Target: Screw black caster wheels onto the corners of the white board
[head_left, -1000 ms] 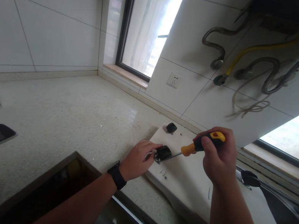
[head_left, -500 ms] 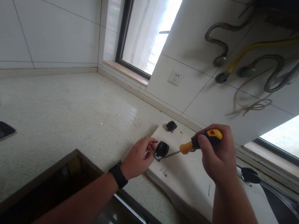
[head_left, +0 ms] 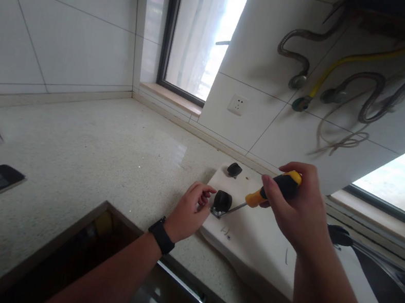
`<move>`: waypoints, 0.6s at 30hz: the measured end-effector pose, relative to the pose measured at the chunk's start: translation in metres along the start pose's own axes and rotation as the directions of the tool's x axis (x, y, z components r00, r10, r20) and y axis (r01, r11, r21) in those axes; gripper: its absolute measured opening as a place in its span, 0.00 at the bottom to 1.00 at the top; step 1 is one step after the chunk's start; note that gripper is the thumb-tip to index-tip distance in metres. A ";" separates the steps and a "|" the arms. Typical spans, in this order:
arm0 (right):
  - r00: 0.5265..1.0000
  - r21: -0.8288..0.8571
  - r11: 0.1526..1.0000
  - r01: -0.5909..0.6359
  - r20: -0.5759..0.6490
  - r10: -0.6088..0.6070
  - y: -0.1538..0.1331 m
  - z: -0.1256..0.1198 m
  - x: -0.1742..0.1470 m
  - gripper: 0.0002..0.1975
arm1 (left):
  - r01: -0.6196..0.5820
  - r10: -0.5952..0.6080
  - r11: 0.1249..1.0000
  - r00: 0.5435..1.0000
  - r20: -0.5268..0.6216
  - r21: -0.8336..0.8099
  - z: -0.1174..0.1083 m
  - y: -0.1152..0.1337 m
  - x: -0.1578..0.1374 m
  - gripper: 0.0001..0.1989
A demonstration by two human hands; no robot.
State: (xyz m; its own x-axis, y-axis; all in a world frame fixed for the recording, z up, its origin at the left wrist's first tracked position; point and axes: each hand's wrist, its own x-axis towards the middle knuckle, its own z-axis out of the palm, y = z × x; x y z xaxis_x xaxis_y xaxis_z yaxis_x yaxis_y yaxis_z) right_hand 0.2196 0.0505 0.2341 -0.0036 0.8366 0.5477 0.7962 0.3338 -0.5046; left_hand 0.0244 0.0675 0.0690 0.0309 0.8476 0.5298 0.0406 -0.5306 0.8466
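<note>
I am watching the right hand [head_left: 297, 205], fingers wrapped tight round the yellow-and-black screwdriver [head_left: 272, 191], which is angling its thin metal shaft down-left into the base of the small black caster wheel [head_left: 222, 202] at centre frame. The left hand [head_left: 188, 212] is curling loosely beside that wheel, fingertips touching or almost touching its bracket; I cannot tell which. My worry: the tip may be slipping off the screw and jabbing those close fingers, or scoring the flat white board [head_left: 260, 245] under it. The board is overhanging the speckled stone tabletop [head_left: 79, 161] above the dark cut-out at lower centre, so pressing down could be tipping it. A second black caster [head_left: 234, 169] is sitting just behind.
</note>
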 end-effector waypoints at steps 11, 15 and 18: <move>0.907 0.374 0.922 0.104 0.344 -0.242 0.000 -0.038 -0.005 0.19 | 0.077 -0.066 0.993 0.991 0.119 -0.089 0.002 0.025 -0.015 0.19; 0.921 0.226 0.964 0.140 0.327 -0.210 -0.004 -0.044 -0.002 0.17 | 0.051 -0.027 0.991 0.982 0.186 -0.125 0.002 0.030 -0.002 0.14; 0.946 0.072 0.990 0.120 0.295 -0.136 -0.011 -0.041 0.001 0.22 | 0.058 -0.032 0.989 0.982 0.189 -0.137 0.006 0.035 0.001 0.11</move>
State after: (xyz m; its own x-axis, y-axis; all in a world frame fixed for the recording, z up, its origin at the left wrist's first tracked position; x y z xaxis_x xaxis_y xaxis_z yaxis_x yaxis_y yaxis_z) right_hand 0.2355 0.0297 0.2672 -0.2902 0.8741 0.3896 0.7442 0.4621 -0.4823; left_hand 0.0319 0.0499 0.0986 0.2175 0.8479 0.4834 -0.0949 -0.4746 0.8751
